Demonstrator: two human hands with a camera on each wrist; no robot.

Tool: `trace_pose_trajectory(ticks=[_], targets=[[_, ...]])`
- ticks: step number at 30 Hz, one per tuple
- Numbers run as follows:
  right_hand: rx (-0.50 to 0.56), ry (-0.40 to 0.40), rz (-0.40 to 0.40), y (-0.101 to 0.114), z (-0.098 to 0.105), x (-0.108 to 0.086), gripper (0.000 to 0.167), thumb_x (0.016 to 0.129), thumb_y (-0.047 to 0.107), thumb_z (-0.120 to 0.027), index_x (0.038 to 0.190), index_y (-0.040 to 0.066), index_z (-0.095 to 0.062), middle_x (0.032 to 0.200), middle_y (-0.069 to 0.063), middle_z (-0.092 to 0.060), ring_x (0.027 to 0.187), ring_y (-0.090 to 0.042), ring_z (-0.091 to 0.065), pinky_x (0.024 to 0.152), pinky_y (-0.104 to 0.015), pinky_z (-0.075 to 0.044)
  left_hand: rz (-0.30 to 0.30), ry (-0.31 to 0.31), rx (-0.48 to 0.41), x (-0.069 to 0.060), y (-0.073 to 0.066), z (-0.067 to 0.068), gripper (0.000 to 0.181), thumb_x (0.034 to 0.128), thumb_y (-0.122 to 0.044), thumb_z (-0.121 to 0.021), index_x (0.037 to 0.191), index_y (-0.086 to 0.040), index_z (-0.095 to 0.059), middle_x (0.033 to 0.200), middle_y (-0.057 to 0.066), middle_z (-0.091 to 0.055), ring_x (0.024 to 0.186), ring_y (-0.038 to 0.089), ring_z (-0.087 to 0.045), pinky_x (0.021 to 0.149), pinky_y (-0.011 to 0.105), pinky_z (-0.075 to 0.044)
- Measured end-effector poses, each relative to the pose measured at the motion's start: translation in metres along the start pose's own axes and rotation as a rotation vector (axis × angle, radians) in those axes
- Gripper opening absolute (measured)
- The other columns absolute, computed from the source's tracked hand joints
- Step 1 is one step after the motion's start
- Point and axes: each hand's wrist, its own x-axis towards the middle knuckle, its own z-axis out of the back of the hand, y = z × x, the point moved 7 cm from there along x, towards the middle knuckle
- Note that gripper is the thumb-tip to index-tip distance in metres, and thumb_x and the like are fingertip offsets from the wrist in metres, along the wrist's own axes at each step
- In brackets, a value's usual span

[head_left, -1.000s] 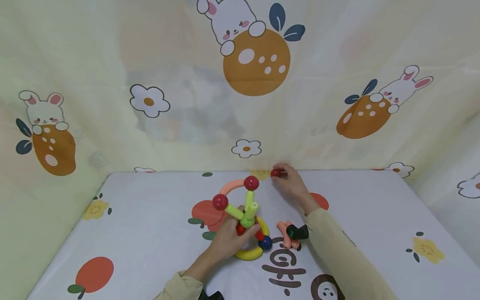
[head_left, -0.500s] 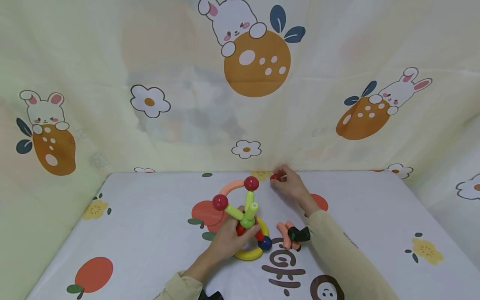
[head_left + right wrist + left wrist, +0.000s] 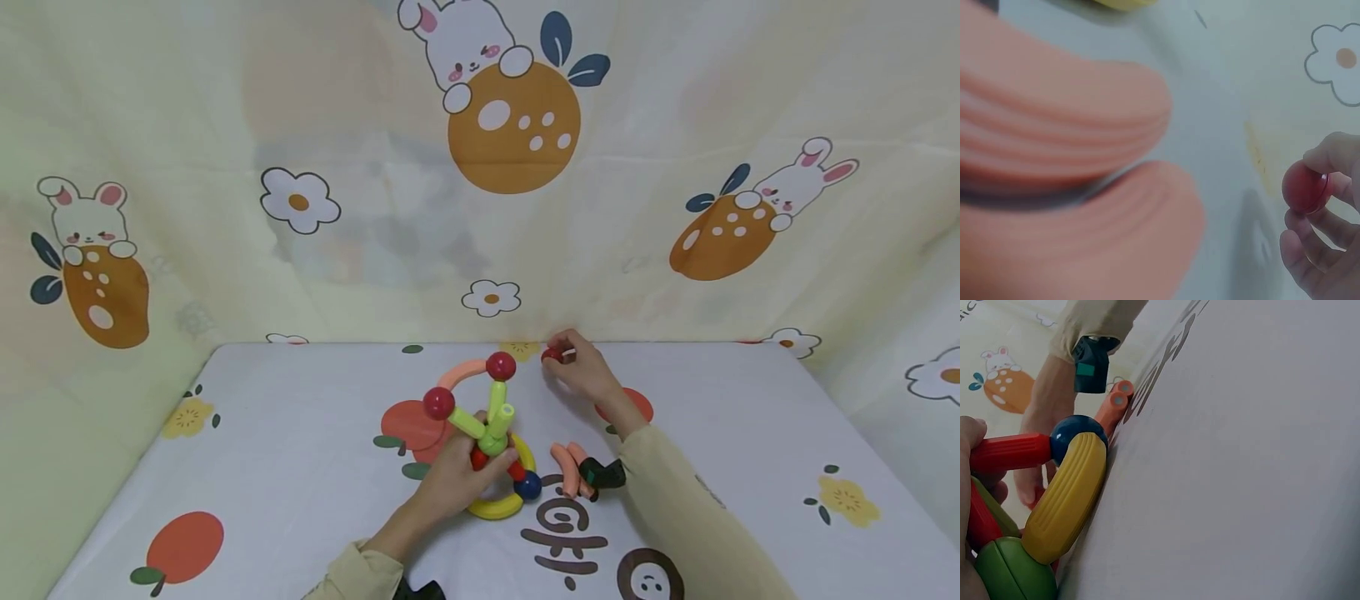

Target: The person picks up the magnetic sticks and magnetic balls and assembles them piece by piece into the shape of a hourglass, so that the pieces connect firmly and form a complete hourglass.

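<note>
My left hand (image 3: 452,479) grips a toy built of magnetic balls and rods. It has a green ball (image 3: 492,444) with light-green rods, two red balls (image 3: 438,403) at the top and a curved peach rod (image 3: 457,373) at the back. Below are red rods (image 3: 1013,452), a blue ball (image 3: 1077,440) and curved yellow rods (image 3: 1067,500); the fingers hide part of the frame. At the table's back edge, my right hand (image 3: 583,364) pinches a separate loose red ball (image 3: 1302,187) between thumb and fingers, apart from the toy.
Two loose peach rods (image 3: 564,471) lie right of the toy, large and close in the right wrist view. A black wrist device (image 3: 603,472) sits by my right sleeve. The patterned curtain (image 3: 375,267) rises behind the white tablecloth (image 3: 285,467).
My right hand has come slightly down and nearer with the red ball, its fingers now covering more of it. The left hand and the toy stay almost still.
</note>
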Motion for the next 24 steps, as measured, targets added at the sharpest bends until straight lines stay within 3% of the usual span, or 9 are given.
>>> trace_pose_trajectory(ticks=[9,24], targets=[[0.042,-0.011,0.02,0.003,0.006,-0.01,0.037,0.09,0.021,-0.06,0.123,0.009,-0.049,0.125,-0.015,-0.053,0.109,-0.031,-0.052,0.092,-0.041,-0.047,0.006,0.003,0.013,0.001,0.0,-0.002,0.041,0.0896,-0.037,-0.063,0.12,-0.013,-0.05,0.108,-0.006,-0.059,0.102,0.009,-0.058,0.096,0.031,-0.048],[0.095,-0.028,0.05,0.011,0.01,-0.032,0.038,0.09,0.031,-0.063,0.122,0.015,-0.051,0.122,-0.009,-0.055,0.108,-0.027,-0.053,0.083,-0.036,-0.051,0.001,0.013,-0.008,-0.001,0.0,-0.001,0.042,0.0889,-0.039,-0.063,0.119,-0.013,-0.049,0.106,-0.006,-0.058,0.101,0.008,-0.058,0.096,0.031,-0.048]])
